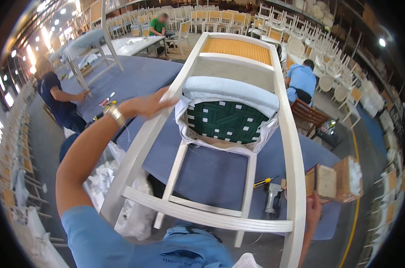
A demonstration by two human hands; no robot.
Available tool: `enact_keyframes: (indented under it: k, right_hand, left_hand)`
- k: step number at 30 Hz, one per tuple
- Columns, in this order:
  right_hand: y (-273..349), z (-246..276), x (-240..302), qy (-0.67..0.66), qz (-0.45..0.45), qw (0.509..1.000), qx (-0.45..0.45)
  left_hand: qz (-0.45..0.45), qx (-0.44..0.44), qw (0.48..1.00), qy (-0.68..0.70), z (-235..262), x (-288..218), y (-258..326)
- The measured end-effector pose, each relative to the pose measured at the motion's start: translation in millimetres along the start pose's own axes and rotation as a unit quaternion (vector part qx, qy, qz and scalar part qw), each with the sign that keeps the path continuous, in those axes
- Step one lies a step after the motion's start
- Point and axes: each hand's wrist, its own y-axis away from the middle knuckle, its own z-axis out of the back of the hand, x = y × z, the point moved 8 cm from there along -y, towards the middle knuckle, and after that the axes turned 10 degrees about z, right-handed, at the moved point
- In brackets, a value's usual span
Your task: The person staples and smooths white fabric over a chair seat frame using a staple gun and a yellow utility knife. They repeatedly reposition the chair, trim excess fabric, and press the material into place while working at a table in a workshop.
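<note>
- Right now a white wooden chair (238,134) lies tipped on its back across a blue-covered workbench (211,172), its legs pointing toward the person and its cane-panelled back (236,49) at the far end.
- Its seat shows the underside: green webbing (225,119) framed by loose white fabric, with a pale blue cushion (231,91) along the upper edge.
- The left hand (149,105) rests flat on the chair's left side rail, fingers stretched out and open, pressing rather than clasping; a metal watch (116,115) sits on the wrist.
- The right hand (313,206) lies against the right rail low in the view; only part of it shows, so I cannot tell how far its fingers are curled.
- Just beside that hand, on the bench, sit a staple gun (272,198), a yellow-handled screwdriver (264,181) and an open cardboard box (334,181).
- Farther out, a person in a light blue shirt (301,80) crouches by a brown chair (309,114), another in dark clothes (55,96) stands at a neighbouring bench, and rows of white chairs (220,18) fill the hall.
</note>
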Motion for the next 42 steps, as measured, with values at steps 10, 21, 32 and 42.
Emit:
enact_keyframes:
  k: [10, 21, 32, 42]
  right_hand:
    - [-163.8, 49.6, 541.1, 0.33, 0.405, 0.852, -0.012]
    - [-327.5, -389.8, 530.1, 0.196, 0.326, 0.885, 0.27]
    - [-352.5, -430.2, 513.8, 0.26, 0.388, 0.832, 0.3]
    - [-244.4, -428.9, 491.0, 0.277, 0.565, 0.719, 0.296]
  left_hand:
    - [-0.032, -0.163, 0.977, 0.131, 2.7, 31.6, -116.9]
    - [-0.008, -0.125, 0.974, 0.19, -10.1, 17.6, -106.8]
    - [-0.028, -0.175, 0.972, 0.152, 5.5, 30.9, -106.1]
    - [-0.04, -0.178, 0.974, 0.131, 1.2, 32.3, -108.1]
